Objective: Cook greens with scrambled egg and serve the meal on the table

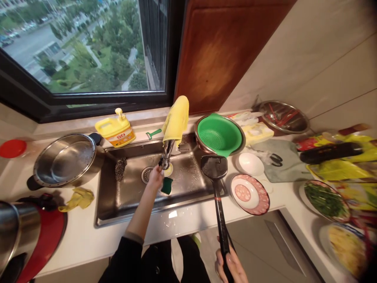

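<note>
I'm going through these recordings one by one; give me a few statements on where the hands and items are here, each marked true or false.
1. The right hand holds the black spatula by its handle. True.
2. The left hand holds the yellow detergent bottle. False: it is at the faucet.
3. A yellow cloth hangs over the faucet. True.
4. The steel scourer lies in the sink. True.
5. The green colander sits in the steel pot left of the sink. False: it sits in a metal bowl near the sink's right end.
</note>
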`<action>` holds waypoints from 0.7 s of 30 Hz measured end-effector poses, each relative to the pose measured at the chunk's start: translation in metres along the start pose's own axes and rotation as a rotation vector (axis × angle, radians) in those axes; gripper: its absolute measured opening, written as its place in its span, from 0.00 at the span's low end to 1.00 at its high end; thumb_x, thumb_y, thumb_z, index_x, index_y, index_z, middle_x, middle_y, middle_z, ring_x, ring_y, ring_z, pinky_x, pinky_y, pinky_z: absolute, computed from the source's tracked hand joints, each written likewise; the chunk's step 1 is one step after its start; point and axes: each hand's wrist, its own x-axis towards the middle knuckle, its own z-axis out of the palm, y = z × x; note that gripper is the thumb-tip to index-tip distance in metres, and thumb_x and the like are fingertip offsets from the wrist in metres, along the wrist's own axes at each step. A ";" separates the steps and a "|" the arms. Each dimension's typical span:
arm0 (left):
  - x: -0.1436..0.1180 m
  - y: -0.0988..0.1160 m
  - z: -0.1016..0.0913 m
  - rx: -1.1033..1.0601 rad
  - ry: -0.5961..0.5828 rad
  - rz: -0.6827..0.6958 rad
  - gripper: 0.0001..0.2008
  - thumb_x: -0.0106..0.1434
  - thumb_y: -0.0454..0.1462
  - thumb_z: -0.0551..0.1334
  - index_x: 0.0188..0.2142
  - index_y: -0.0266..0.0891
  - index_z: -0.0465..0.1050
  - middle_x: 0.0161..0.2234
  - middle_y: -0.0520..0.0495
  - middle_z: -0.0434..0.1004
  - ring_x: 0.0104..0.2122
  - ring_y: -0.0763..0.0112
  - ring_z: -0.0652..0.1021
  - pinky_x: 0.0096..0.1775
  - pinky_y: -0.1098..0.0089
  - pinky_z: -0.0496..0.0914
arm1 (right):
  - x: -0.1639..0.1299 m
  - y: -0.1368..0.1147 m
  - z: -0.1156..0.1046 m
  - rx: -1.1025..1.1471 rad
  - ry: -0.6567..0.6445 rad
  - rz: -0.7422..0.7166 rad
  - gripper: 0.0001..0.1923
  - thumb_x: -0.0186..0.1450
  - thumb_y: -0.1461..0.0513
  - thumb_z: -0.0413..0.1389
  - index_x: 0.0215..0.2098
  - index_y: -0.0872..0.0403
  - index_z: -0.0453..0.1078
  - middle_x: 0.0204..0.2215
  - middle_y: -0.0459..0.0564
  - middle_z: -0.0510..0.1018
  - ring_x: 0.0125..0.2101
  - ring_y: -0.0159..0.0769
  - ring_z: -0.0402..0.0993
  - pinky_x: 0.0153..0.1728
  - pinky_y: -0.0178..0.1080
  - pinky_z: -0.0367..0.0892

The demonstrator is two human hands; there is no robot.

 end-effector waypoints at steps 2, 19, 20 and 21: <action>-0.011 0.014 -0.002 0.015 0.012 0.037 0.19 0.66 0.40 0.45 0.49 0.34 0.67 0.43 0.42 0.76 0.48 0.63 0.73 0.47 0.64 0.69 | -0.003 0.001 -0.001 -0.002 -0.001 -0.014 0.21 0.57 0.49 0.58 0.44 0.51 0.70 0.21 0.40 0.64 0.12 0.18 0.47 0.14 0.28 0.46; -0.066 0.096 -0.015 1.111 -0.148 1.050 0.14 0.61 0.41 0.58 0.45 0.39 0.68 0.41 0.44 0.74 0.46 0.62 0.69 0.52 0.61 0.52 | 0.002 0.009 -0.015 -0.368 0.224 -0.036 0.27 0.40 0.51 0.67 0.36 0.55 0.76 0.32 0.50 0.80 0.37 0.42 0.74 0.36 0.35 0.70; -0.066 0.092 -0.015 1.096 -0.143 1.047 0.14 0.61 0.40 0.57 0.45 0.39 0.68 0.42 0.43 0.73 0.46 0.62 0.69 0.52 0.62 0.53 | 0.002 0.008 -0.012 -0.370 0.227 -0.038 0.27 0.40 0.50 0.67 0.36 0.55 0.76 0.33 0.50 0.80 0.37 0.43 0.74 0.37 0.35 0.70; -0.065 0.088 -0.016 1.085 -0.138 1.043 0.14 0.61 0.40 0.57 0.46 0.38 0.68 0.42 0.42 0.73 0.46 0.61 0.69 0.51 0.62 0.54 | 0.002 0.007 -0.010 -0.373 0.230 -0.044 0.27 0.40 0.50 0.67 0.36 0.55 0.76 0.33 0.51 0.80 0.37 0.43 0.74 0.38 0.35 0.70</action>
